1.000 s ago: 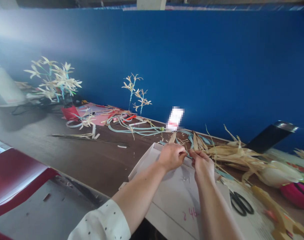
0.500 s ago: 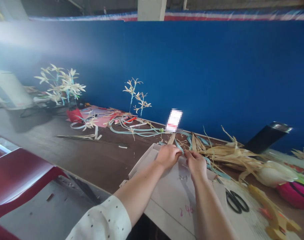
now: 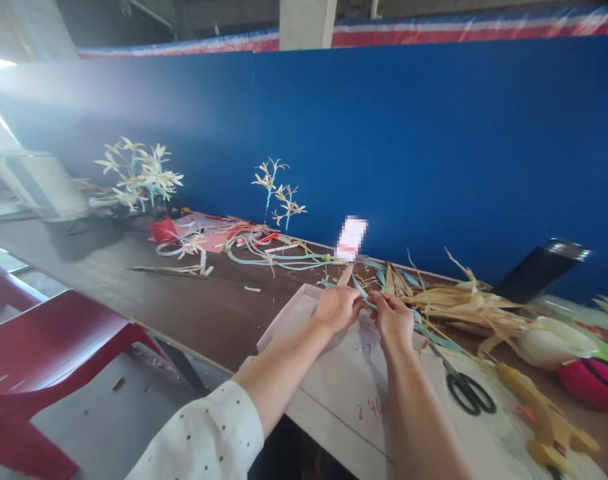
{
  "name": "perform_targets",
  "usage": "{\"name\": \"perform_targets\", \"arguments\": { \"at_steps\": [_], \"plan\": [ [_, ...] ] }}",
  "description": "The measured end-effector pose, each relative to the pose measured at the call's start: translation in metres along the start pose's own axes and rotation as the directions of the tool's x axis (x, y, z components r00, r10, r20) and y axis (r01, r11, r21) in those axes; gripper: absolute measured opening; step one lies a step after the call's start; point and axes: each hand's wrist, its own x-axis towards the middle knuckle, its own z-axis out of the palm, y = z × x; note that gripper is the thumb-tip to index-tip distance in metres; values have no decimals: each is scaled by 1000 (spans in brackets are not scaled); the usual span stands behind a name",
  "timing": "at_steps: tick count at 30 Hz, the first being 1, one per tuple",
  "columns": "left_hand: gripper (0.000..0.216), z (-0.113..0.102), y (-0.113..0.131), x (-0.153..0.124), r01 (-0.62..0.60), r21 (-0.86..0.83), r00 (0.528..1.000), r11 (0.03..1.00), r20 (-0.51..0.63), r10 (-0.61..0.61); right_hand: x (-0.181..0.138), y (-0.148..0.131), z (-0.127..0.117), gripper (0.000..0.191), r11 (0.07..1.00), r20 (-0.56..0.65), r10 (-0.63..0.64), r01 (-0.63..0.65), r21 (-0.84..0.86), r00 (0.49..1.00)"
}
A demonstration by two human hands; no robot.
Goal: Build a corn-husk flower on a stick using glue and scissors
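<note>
My left hand (image 3: 338,308) and my right hand (image 3: 395,319) are close together over a flat white cardboard box (image 3: 334,373) on the brown table (image 3: 194,307). Both are closed in a pinch on a thin light-blue strip (image 3: 368,301) that runs between them. The fingertips nearly touch. A heap of dried straw-coloured husks (image 3: 464,303) lies just beyond my right hand.
Black scissors (image 3: 465,390) lie right of my right arm. Blue tape loops (image 3: 269,253), straw flower sprigs (image 3: 279,193) and a flower bunch in a red holder (image 3: 144,177) stand along the blue wall. A red chair (image 3: 49,360) is at left; a pink ball (image 3: 591,383) at right.
My hands have drawn slightly closer together on the strip and stayed over the box. The view has tilted up and shifted right, showing more of the wall's top.
</note>
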Motion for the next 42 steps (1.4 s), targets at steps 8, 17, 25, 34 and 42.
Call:
{"name": "perform_targets", "arguments": {
  "at_steps": [8,17,25,34,42],
  "plan": [
    [26,8,-3,2,-44,105,998,994,-38,49,-4,-5,-2,34,957,35,-123,128,-262,992],
    [25,1,5,-2,-106,166,994,980,-15,109,-7,-17,-2,21,967,-57,-59,43,-253,997],
    [22,2,8,-1,-151,195,989,969,31,147,-7,-17,-4,19,972,-77,-45,26,-236,996],
    [20,2,-7,-3,-57,44,998,997,11,57,4,2,-5,32,978,9,-47,48,-203,999],
    [22,-1,-23,2,107,-235,991,966,105,-84,6,5,-7,37,983,-14,-44,41,-178,999]
  ]
}}
